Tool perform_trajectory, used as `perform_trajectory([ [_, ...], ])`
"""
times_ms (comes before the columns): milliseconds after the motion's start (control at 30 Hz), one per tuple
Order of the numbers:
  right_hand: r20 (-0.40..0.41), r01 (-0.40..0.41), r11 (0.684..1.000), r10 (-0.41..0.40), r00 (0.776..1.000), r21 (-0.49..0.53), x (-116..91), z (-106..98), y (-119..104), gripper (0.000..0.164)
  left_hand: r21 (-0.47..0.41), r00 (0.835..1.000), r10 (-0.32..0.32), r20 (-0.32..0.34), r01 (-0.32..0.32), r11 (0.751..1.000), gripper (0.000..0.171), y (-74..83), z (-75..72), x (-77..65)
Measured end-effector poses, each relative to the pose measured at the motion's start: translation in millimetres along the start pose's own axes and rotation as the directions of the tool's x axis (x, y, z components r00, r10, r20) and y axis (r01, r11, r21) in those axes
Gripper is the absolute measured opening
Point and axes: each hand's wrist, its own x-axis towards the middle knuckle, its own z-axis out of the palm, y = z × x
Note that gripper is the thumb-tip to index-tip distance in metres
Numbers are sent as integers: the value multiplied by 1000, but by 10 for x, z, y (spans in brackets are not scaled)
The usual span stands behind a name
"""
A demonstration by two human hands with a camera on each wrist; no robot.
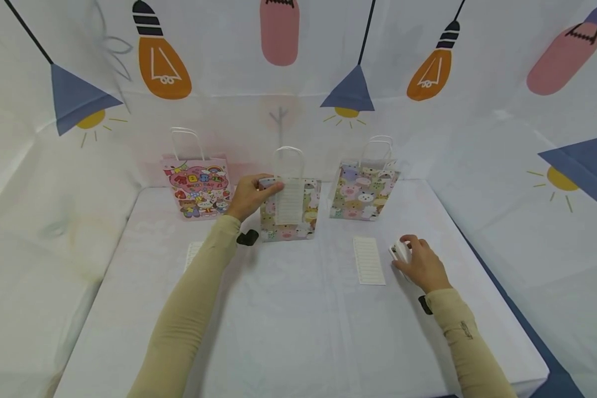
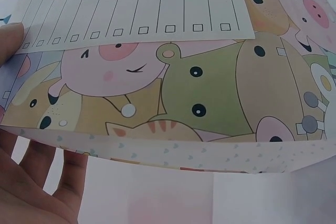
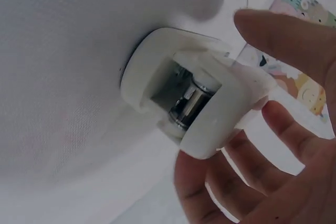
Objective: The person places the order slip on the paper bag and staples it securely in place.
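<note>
My left hand [image 1: 255, 193] pinches a white lined paper slip [image 1: 289, 204] against the front of the middle animal-print paper gift bag [image 1: 271, 221]. In the left wrist view the thumb lies at the edge of the slip with checkboxes [image 2: 157, 9], and the other fingers are behind the bag's printed panel [image 2: 210, 93]. To the right, my right hand [image 1: 424, 268] is spread around a small white stapler [image 1: 402, 252] at the tabletop. Close up, fingertips touch the stapler's side [image 3: 210, 124], while the thumb [image 3: 283, 35] appears apart from it.
A pink cartoon gift bag [image 1: 196, 190] stands at the back left, another animal-print bag [image 1: 363, 193] at the back right. One lined slip [image 1: 369, 261] lies left of the stapler; another [image 1: 193, 252] is partly hidden by my left arm. The table's right edge [image 1: 487, 271] slants beyond my right hand.
</note>
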Motion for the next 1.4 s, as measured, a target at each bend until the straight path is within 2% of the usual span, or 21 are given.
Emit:
perform_trajectory([
  [200, 112, -35, 999, 37, 993, -23, -48, -34, 27, 82, 11, 1000, -8, -13, 9, 1000, 31, -10, 2, 0],
  [333, 137, -45, 999, 48, 989, -26, -67, -42, 37, 81, 12, 1000, -7, -19, 7, 1000, 30, -13, 4, 1],
  [667, 86, -8, 1000, 10, 996, -28, -79, -18, 46, 78, 25, 1000, -7, -14, 8, 1000, 32, -32, 11, 12],
  [867, 22, 15, 1000, -14, 1000, -17, -56, 5, 79, 77, 12, 1000, -6, -10, 6, 1000, 31, -31, 8, 18],
  [1067, -40, 70, 997, -70, 997, -13, -8, 18, 124, 68, 4, 1000, -14, -9, 14, 1000, 31, -52, 6, 32],
  [1167, -39, 68, 998, -69, 997, -15, 20, 7, 110, 67, 8, 1000, -19, -13, 19, 1000, 31, -50, 4, 33],
  [1400, 29, 20, 999, -19, 999, -30, 41, -6, 86, 73, -6, 1000, -20, -7, 20, 1000, 30, -51, 5, 25],
])
